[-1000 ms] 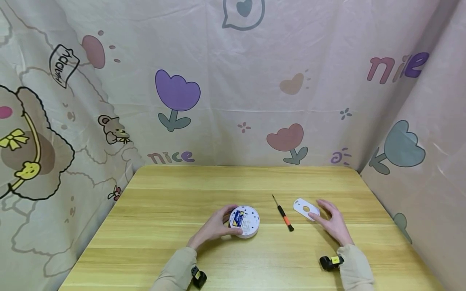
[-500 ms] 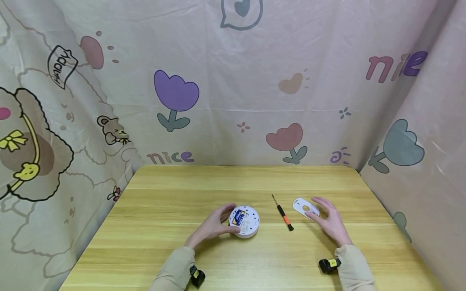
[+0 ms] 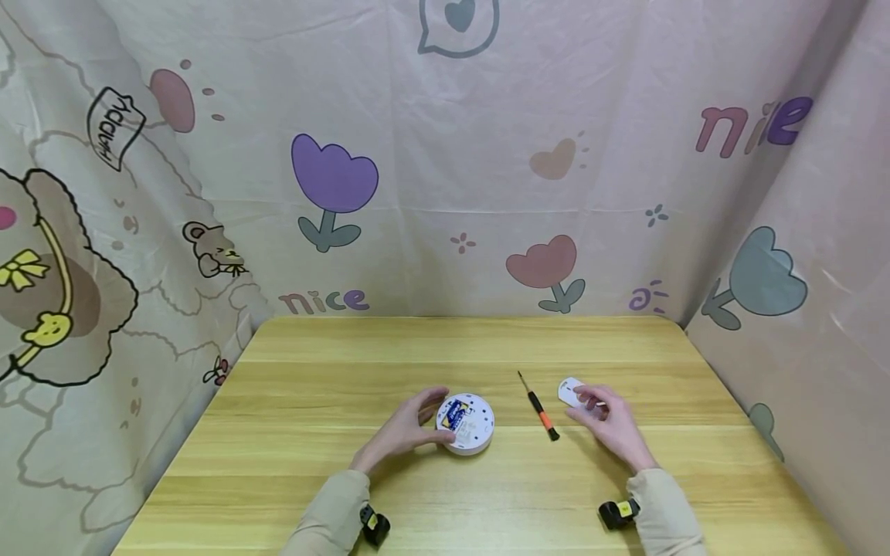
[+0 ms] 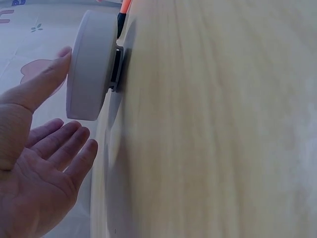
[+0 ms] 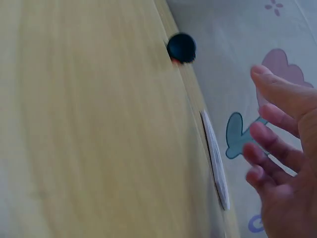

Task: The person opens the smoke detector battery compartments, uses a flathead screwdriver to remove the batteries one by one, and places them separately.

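Observation:
A round white smoke-alarm-like device, with a blue and yellow label on its upper face, lies on the wooden table. My left hand is at its left side. In the left wrist view the thumb is at the rim of the device, while the other fingers stand apart from it, extended. My right hand hovers over a flat white mounting plate, covering much of it. The right wrist view shows those fingers loosely bent, holding nothing, with the plate lying below them.
Between the hands lies a screwdriver with a black and orange handle, its tip pointing away. The wooden table ends at a printed curtain behind, with curtain on both sides too.
My right hand has moved left over the mounting plate, and its fingers have bent more. My left hand, the round device and the screwdriver have hardly moved.

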The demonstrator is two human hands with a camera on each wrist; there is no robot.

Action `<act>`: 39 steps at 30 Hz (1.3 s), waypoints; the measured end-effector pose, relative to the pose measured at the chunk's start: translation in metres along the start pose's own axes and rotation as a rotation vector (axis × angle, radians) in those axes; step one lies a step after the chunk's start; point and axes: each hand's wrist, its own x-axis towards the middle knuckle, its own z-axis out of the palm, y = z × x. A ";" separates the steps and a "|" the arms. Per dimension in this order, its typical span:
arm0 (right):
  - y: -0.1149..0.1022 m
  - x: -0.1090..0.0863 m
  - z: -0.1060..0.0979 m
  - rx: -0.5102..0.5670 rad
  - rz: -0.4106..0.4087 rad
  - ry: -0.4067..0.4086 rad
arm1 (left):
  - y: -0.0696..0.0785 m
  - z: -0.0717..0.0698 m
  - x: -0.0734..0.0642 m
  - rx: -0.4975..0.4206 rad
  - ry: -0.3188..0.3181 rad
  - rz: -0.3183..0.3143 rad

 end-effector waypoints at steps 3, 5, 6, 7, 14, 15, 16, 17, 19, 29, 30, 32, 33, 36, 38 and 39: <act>-0.008 -0.001 0.004 0.068 0.024 -0.086 | 0.012 -0.002 -0.004 -0.019 -0.008 -0.003; -0.011 -0.001 0.006 0.098 0.063 -0.145 | 0.020 -0.003 -0.006 -0.030 -0.014 -0.012; -0.011 -0.001 0.008 0.108 0.086 -0.168 | 0.021 -0.004 -0.007 -0.032 -0.016 -0.011; -0.012 -0.001 0.009 0.112 0.097 -0.184 | 0.022 -0.004 -0.007 -0.034 -0.018 -0.011; -0.010 0.001 0.019 0.060 0.132 -0.212 | 0.020 -0.003 -0.007 -0.041 -0.018 -0.006; -0.011 0.001 0.020 0.042 0.145 -0.207 | 0.020 -0.003 -0.007 -0.041 -0.017 -0.003; -0.013 0.002 0.022 0.025 0.162 -0.204 | 0.020 -0.003 -0.007 -0.041 -0.016 -0.002; -0.014 0.003 0.023 0.009 0.181 -0.199 | 0.020 -0.002 -0.007 -0.042 -0.016 0.000; -0.017 0.005 0.026 -0.028 0.208 -0.192 | 0.020 -0.002 -0.006 -0.041 -0.015 0.004; -0.030 0.013 0.038 -0.253 0.228 -0.170 | 0.023 -0.002 -0.007 -0.051 -0.026 0.009; -0.031 0.013 0.039 -0.260 0.233 -0.169 | 0.023 -0.002 -0.007 -0.051 -0.025 0.007; -0.033 0.014 0.041 -0.269 0.259 -0.170 | 0.020 -0.002 -0.006 -0.053 -0.023 0.003; -0.033 0.014 0.042 -0.273 0.277 -0.171 | 0.017 -0.001 -0.005 -0.053 -0.021 0.002; -0.035 0.014 0.044 -0.289 0.305 -0.169 | 0.006 0.000 -0.002 -0.051 -0.014 0.002; -0.035 0.014 0.045 -0.300 0.316 -0.166 | -0.001 0.001 0.000 -0.046 -0.010 0.006; -0.036 0.014 0.046 -0.305 0.318 -0.165 | -0.003 0.002 0.000 -0.044 -0.009 0.007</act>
